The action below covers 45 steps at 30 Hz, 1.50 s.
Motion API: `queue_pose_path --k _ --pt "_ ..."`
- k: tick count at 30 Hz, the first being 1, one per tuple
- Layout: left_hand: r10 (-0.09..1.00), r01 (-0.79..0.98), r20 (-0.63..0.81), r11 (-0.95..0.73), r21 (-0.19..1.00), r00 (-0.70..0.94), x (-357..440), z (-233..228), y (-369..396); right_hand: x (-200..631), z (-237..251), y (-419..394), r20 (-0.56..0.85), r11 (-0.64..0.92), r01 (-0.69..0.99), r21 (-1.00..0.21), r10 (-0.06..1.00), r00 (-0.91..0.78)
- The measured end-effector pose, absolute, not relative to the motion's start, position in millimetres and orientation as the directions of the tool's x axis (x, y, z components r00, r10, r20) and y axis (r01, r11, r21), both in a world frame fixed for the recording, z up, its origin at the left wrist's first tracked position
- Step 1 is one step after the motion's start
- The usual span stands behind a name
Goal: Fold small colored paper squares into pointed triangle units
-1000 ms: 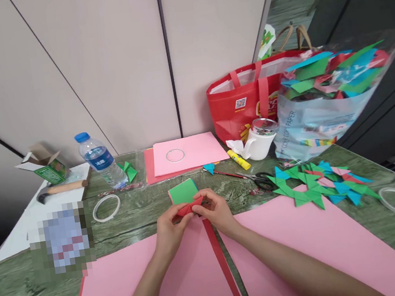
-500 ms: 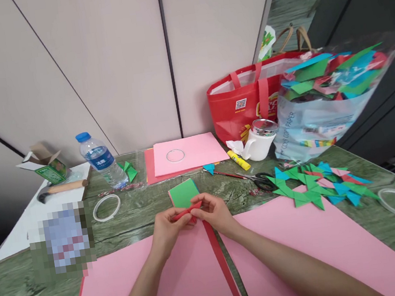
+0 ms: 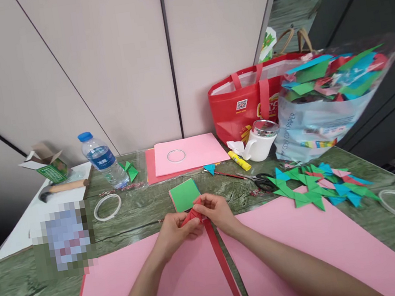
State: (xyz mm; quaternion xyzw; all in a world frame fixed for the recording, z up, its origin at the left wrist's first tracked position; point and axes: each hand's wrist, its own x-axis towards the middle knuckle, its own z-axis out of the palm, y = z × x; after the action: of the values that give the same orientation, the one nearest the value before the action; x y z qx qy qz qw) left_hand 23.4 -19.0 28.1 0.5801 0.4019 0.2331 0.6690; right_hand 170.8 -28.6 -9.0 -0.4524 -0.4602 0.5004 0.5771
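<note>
Both hands meet over the pink paper sheets [image 3: 146, 279] and pinch one small piece of folded red paper [image 3: 193, 215]. My left hand [image 3: 175, 233] grips its lower left side, thumb on top. My right hand [image 3: 216, 212] pinches its upper right corner between thumb and fingers. Part of the red paper is hidden behind the fingers. Just beyond the hands lies a stack of square paper [image 3: 185, 195] with a green sheet on top. To the right, folded paper pieces joined into rings [image 3: 300, 189] rest partly on the pink sheets.
Scissors [image 3: 262, 182], a yellow glue stick [image 3: 239, 160] and a white mug [image 3: 260, 143] are at the back right, before a red bag [image 3: 229, 113] and a plastic bag of folded papers [image 3: 312, 121]. A water bottle [image 3: 105, 162], hammer [image 3: 64, 186] and white ring [image 3: 107, 207] stand left.
The red paper has turned from lying nearly level to a tilted position, showing a broader face. My left thumb has shifted lower on it, while my right hand still pinches the upper corner.
</note>
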Motion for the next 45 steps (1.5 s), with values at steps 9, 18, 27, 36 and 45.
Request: queue_pose_path --k 9,18,27,36,45 --pt "0.784 0.139 -0.329 0.303 0.943 0.526 29 22 -22 171 -8 -28 0.072 0.08 -0.109 -0.991 0.995 0.076" --pt "0.787 0.069 -0.318 0.334 0.94 0.529 33 18 -24 171 -6 -29 0.108 0.114 -0.094 -0.989 0.992 0.064" --pt "0.798 0.138 -0.335 0.308 0.941 0.501 33 24 -25 173 -9 -28 0.156 0.165 -0.062 -0.984 0.979 0.133" --pt "0.831 0.083 -0.329 0.327 0.941 0.45 37 26 -27 169 -8 -29 0.163 0.161 0.035 -0.986 0.984 0.068" --pt "0.821 0.106 -0.35 0.34 0.934 0.451 38 22 -27 170 -10 -30 0.169 0.168 0.026 -0.985 0.984 0.052"
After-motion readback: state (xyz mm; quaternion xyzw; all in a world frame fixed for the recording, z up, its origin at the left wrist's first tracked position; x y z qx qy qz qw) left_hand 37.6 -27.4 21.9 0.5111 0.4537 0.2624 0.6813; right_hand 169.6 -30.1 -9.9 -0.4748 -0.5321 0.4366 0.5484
